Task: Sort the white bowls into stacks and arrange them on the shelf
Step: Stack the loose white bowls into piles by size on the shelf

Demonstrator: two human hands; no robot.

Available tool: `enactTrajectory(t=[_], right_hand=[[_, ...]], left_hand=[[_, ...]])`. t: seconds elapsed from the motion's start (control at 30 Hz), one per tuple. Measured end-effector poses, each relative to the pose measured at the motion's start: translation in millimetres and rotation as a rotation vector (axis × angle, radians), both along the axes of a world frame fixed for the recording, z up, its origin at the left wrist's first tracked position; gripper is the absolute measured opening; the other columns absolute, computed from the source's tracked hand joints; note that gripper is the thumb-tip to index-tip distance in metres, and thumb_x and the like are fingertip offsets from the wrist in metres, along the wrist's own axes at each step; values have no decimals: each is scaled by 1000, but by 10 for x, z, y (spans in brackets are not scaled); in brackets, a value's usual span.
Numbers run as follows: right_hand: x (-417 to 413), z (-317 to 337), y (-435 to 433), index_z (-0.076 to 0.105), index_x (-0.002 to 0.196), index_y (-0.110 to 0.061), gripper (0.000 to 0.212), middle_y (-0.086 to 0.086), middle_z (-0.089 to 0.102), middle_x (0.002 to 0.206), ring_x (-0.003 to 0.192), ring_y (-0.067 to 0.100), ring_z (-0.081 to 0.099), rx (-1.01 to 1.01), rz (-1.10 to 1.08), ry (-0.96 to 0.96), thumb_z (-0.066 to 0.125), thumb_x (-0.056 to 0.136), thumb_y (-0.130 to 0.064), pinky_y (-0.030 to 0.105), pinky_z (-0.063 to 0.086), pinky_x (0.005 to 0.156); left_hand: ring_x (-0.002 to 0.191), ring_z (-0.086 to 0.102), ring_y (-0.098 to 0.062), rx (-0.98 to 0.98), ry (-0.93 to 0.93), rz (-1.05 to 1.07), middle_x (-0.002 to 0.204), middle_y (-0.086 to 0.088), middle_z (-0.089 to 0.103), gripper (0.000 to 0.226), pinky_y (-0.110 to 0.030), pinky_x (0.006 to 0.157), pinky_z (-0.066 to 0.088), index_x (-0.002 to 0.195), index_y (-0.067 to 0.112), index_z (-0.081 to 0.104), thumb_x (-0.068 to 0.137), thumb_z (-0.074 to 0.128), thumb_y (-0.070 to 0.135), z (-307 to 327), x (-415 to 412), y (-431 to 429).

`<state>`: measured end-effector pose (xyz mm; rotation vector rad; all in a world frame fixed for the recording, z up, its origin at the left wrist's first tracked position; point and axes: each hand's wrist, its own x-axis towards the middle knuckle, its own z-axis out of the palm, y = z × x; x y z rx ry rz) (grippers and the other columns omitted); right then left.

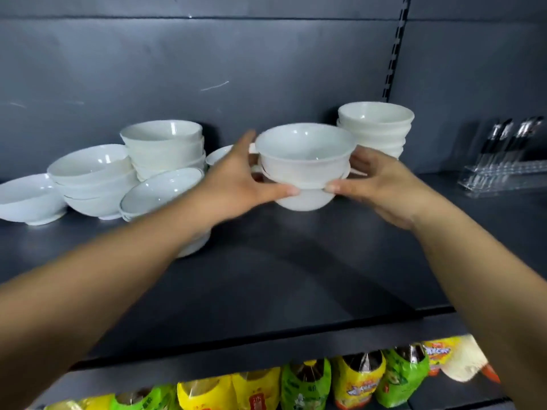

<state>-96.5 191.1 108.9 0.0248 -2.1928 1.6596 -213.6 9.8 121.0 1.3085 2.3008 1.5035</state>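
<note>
A short stack of white handled bowls (305, 164) sits between both hands near the middle of the dark shelf (296, 270), its base at or just above the shelf surface. My left hand (236, 184) grips its left side, my right hand (376, 184) its right side. Behind it to the right stands a neat stack of white bowls (377, 128). On the left are mixed white bowls: a tall stack (165, 149), a wider stack (94, 179), a single wide bowl (26, 202) and tilted bowls (159, 190) partly hidden by my left forearm.
A clear acrylic holder with dark-handled utensils (503, 161) stands at the far right of the shelf. Yellow and green snack bags (310, 383) fill the shelf below. A slotted upright (396, 48) runs up the grey back panel.
</note>
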Motion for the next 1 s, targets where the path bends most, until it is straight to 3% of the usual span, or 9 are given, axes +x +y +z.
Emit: enactTrajectory(t=[0.07, 0.17, 0.27, 0.33, 0.4, 0.53, 0.63, 0.87, 1.0], right_hand=[[-219, 290, -36, 56, 104, -29, 46, -15, 64, 107, 103, -1, 59, 74, -15, 40, 73, 69, -5, 14, 49, 85], [-587, 597, -90, 56, 112, -27, 51, -16, 64, 105, 96, -4, 60, 229, -41, 13, 77, 68, -10, 14, 49, 81], [-960, 741, -133, 31, 140, -18, 89, -12, 55, 114, 104, 5, 55, 262, -96, -43, 80, 66, -11, 19, 42, 85], [-1164, 765, -129, 5, 147, -25, 110, -9, 47, 117, 110, 7, 48, 312, -133, -104, 80, 67, -12, 17, 36, 88], [-1318, 742, -124, -4, 146, -32, 118, -6, 49, 118, 116, 11, 48, 396, -142, -169, 81, 65, -17, 18, 34, 92], [-1508, 653, -112, -7, 144, -36, 123, -4, 37, 142, 132, 15, 35, 495, -184, -258, 84, 61, -27, 22, 28, 98], [-1579, 595, -121, -7, 144, -38, 126, -5, 37, 145, 134, 16, 32, 570, -196, -303, 84, 58, -35, 25, 29, 101], [-1660, 499, -171, -9, 145, -33, 127, -1, 47, 138, 133, 19, 34, 706, -230, -384, 82, 57, -45, 27, 31, 102], [-1635, 492, -197, -4, 146, -28, 121, -4, 30, 149, 137, 19, 27, 753, -233, -387, 80, 61, -44, 27, 28, 104]], left_hand=[[100, 63, -11, -78, 101, 5, 110, 5, 65, 90, -37, 92, 50, 116, 18, 49, 38, 84, 46, 332, -252, -62], [88, 59, -11, -234, 208, 46, 92, 8, 63, 58, -27, 79, 49, 88, 30, 50, 46, 89, 39, 739, -615, -118], [78, 56, -10, -335, 232, 27, 81, 7, 59, 48, -23, 69, 46, 75, 31, 45, 53, 88, 32, 977, -946, -105], [69, 54, -1, -423, 272, 15, 76, 13, 56, 41, -12, 57, 41, 79, 29, 50, 59, 86, 25, 1024, -1161, -79], [82, 55, -3, -524, 347, 23, 90, 15, 58, 50, -11, 62, 41, 98, 28, 53, 59, 85, 29, 1009, -1341, -46], [105, 56, -12, -609, 367, -2, 113, 10, 60, 78, -31, 90, 47, 120, 23, 50, 53, 88, 37, 863, -1568, 10], [103, 58, -16, -658, 362, -16, 108, 7, 62, 86, -41, 90, 49, 111, 22, 52, 36, 82, 53, 745, -1649, 23], [101, 51, -14, -765, 443, 76, 100, 16, 57, 78, -30, 86, 42, 109, 34, 52, 42, 81, 62, 616, -1765, 14], [113, 39, -18, -780, 520, 141, 107, 9, 46, 82, -28, 90, 27, 123, 36, 44, 52, 78, 59, 594, -1730, 54]])
